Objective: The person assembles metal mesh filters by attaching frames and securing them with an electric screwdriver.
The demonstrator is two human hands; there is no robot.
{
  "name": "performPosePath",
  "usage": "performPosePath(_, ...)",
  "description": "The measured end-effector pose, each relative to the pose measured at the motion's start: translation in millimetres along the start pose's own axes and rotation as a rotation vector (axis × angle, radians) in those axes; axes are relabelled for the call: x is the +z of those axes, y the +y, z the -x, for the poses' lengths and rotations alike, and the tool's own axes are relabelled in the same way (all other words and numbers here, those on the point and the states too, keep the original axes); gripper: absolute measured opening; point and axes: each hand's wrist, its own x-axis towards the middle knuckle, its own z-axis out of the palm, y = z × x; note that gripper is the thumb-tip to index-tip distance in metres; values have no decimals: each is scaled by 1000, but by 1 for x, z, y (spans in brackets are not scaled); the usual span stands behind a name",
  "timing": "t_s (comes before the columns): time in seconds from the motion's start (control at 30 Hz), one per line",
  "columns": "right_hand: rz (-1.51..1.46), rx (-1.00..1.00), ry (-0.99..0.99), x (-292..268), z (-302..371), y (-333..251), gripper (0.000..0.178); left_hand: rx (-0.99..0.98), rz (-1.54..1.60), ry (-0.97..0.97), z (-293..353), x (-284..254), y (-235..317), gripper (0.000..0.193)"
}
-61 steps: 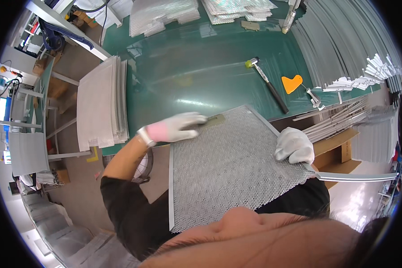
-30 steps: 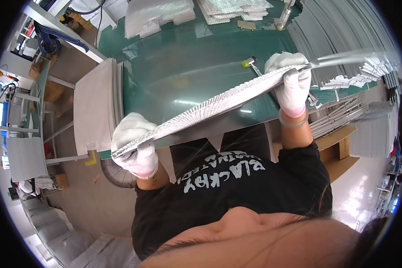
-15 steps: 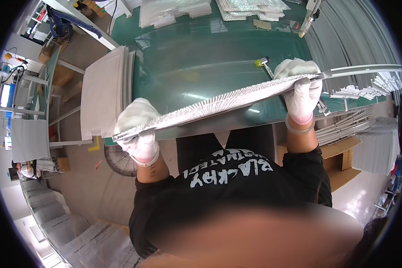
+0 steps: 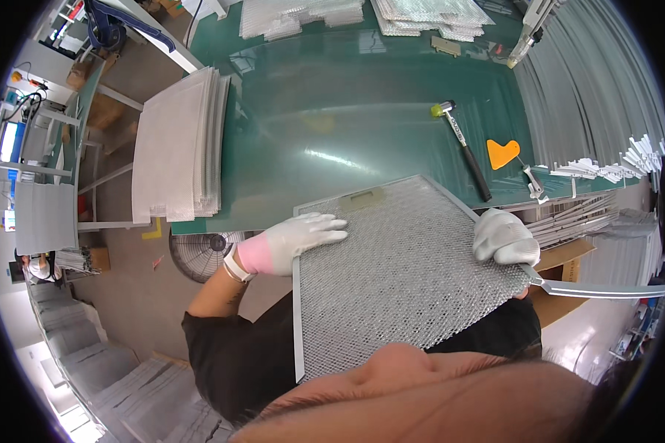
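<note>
A silvery metal mesh filter panel (image 4: pixel 399 273) lies tilted between my body and the table, framed in thin metal along its left and far edges. My left hand (image 4: pixel 295 240), in a white glove with a pink cuff, rests on its left edge, fingers stretched flat over the mesh; the thumb is hidden. At the right edge my gloved right hand (image 4: pixel 504 240) is closed over the frame. A loose metal frame strip (image 4: pixel 606 289) sticks out rightward from the panel's right corner, beside that hand. The near edge of the mesh shows no frame where visible.
On the green tabletop (image 4: pixel 288 148) lie a mallet (image 4: pixel 465 151), an orange scraper (image 4: pixel 503 153) and a metal hand tool (image 4: pixel 533 183). Mesh sheets (image 4: pixel 177 148) are stacked at left, more mesh (image 4: pixel 428 15) at the back. Long metal strips (image 4: pixel 598 96) fill the right side; a floor fan (image 4: pixel 199 255) stands below.
The panel has turned from edge-on to showing its broad mesh face, and has come nearer my body. My left hand moved right and its fingers straightened; my right hand moved nearer. The scraper has come into sight.
</note>
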Motion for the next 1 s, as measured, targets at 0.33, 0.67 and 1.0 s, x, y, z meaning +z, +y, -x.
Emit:
performPosePath(0.33,62,125,137,10,3,-7,43,-390,-360,-78,-1,3,-17,52)
performPosePath(0.67,53,169,171,15,-4,-10,37,-180,-272,126,3,19,-43,62)
performPosePath(1.0,30,127,179,16,3,-8,35,-209,-305,65,2,14,-49,69)
